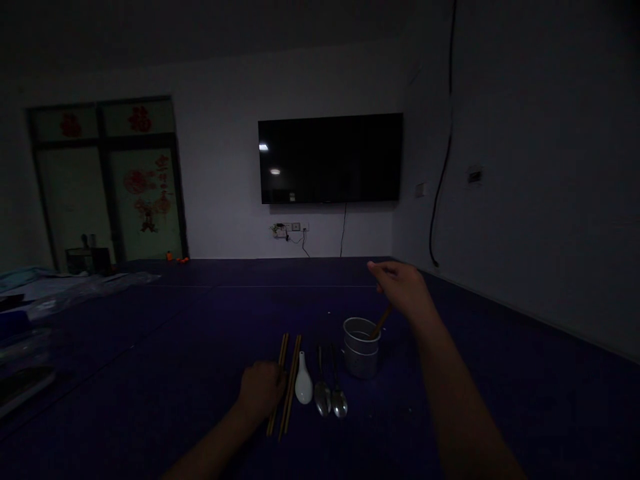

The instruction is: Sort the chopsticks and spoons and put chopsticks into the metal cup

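Note:
On the dark blue table, my left hand (263,387) is closed, its fingertips over the middle of the left pair of wooden chopsticks (285,347). A second pair of chopsticks (292,387) lies just right of it. Then come a white soup spoon (303,388) and two metal spoons (323,398), bowls toward me. A grey metal cup (361,360) stands upright to their right. My right hand (403,287), raised above and right of the cup, is pinched around what looks like a wooden chopstick (382,321), its lower end inside the cup. The fingers hide its upper end.
Clear plastic wrapping (95,285) and a flat dark object with a pale edge (25,388) lie at the left. Small orange items (183,259) are at the far edge. A television (331,160) hangs on the far wall; a cable (440,190) dangles at right. The room is dim.

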Tool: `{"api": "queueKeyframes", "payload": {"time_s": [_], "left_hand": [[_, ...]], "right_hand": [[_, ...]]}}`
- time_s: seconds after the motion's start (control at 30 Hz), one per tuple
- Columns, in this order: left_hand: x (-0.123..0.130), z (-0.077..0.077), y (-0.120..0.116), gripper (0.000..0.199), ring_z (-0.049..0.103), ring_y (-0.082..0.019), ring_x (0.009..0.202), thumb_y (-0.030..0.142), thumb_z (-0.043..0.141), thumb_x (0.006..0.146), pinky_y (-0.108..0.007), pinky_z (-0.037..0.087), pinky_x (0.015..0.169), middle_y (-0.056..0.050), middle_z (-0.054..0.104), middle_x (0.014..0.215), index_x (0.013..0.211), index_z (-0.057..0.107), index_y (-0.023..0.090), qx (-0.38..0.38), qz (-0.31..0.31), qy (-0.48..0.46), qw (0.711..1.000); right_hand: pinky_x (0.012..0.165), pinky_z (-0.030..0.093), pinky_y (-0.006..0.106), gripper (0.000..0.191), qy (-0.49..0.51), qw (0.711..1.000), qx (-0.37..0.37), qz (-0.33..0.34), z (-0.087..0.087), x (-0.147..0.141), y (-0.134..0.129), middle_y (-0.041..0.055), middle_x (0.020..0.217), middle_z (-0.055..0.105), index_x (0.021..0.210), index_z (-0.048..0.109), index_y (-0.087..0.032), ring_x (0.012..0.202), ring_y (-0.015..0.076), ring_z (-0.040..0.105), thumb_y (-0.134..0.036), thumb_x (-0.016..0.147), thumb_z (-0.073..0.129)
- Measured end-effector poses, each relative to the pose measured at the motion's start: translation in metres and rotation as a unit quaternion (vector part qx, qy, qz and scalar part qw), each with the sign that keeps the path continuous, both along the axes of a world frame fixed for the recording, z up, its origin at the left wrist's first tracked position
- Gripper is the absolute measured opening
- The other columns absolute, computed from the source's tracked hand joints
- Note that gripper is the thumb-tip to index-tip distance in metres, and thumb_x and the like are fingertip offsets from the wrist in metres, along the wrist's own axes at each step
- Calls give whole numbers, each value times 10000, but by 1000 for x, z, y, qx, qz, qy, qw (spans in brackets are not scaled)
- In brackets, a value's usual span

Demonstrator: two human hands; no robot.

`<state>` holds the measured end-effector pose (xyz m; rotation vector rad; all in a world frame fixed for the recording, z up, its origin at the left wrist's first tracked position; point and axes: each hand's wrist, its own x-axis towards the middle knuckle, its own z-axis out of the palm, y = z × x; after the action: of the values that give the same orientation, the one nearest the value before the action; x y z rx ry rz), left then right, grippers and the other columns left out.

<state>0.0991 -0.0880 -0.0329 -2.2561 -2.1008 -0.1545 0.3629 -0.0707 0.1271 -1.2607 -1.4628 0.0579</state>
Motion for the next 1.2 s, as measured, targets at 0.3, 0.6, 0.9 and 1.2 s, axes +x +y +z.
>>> {"api": "queueKeyframes", "payload": {"time_s": [0.3, 0.6, 0.9, 1.2], "left_hand": [[0, 1, 2, 350, 652, -248, 941, 281, 365, 878, -333, 481, 808, -121, 706, 937, 887, 694, 163, -4, 6, 13, 1000], [-1, 3, 2, 379, 666, -251, 923, 279, 346, 890, -347, 489, 807, -137, 709, 942, 934, 700, 151, -16, -4, 36, 999], [-3, 3, 0, 376, 669, -237, 932, 261, 346, 905, -317, 478, 793, -129, 713, 987, 959, 704, 158, -14, -6, 40, 999], [-4, 0, 1, 368, 673, -228, 914, 276, 350, 899, -309, 473, 795, -113, 720, 929, 926, 703, 172, -3, -2, 26, 1000]], "right_hand": [[496, 382, 278, 468, 5, 1000, -7, 7, -1, 0, -1, 28, 502, 606, 793, 724, -153, 484, 177, 563, -559, 772, 491], [513, 378, 283, 456, 5, 1000, -8, 3, 1, -1, -2, 21, 488, 587, 786, 720, -149, 488, 177, 553, -544, 764, 493], [488, 352, 268, 453, 5, 1000, -20, 16, 0, 0, -1, 15, 477, 571, 776, 718, -154, 465, 162, 528, -546, 775, 491], [507, 365, 273, 457, -2, 1000, -24, 7, 0, 1, -1, 20, 486, 585, 801, 718, -156, 493, 171, 543, -550, 773, 486]]}}
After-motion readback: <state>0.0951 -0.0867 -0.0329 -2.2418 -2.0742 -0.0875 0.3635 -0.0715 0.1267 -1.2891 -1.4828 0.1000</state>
